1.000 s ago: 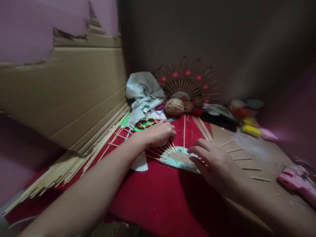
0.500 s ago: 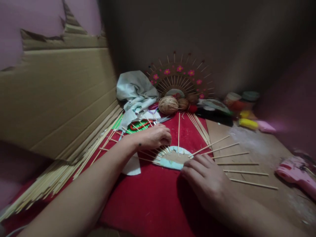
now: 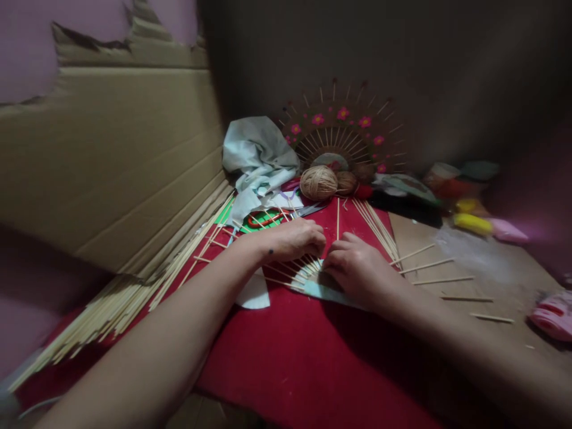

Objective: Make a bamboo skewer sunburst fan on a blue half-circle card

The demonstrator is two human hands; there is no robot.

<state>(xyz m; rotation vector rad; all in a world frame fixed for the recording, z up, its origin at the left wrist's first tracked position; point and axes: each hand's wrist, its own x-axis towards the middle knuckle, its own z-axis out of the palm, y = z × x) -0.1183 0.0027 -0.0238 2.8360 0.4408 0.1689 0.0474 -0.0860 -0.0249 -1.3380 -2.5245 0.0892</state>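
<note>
A pale blue-edged half-round piece (image 3: 324, 290) lies on the red cloth (image 3: 277, 351), with thin sticks (image 3: 285, 280) fanning out from it to the left and right. My left hand (image 3: 304, 238) is closed over the sticks at its upper left; what the fingertips pinch is hidden. Close beside it, my right hand (image 3: 353, 262) covers the piece's right part, its fingers bent together near the middle; anything between them is hidden. One stick (image 3: 338, 219) points straight away behind the hands.
Loose sticks (image 3: 102, 316) lie along a cardboard sheet (image 3: 134, 137) at left. Behind are scissors (image 3: 263, 219), a crumpled cloth (image 3: 259, 155), a twine ball (image 3: 319, 182) and a flowered fan (image 3: 342, 113). A pink tool (image 3: 554, 316) lies at right.
My right hand has moved up and left, from the piece's right end to its middle, beside my left hand. The whole view has shifted slightly.
</note>
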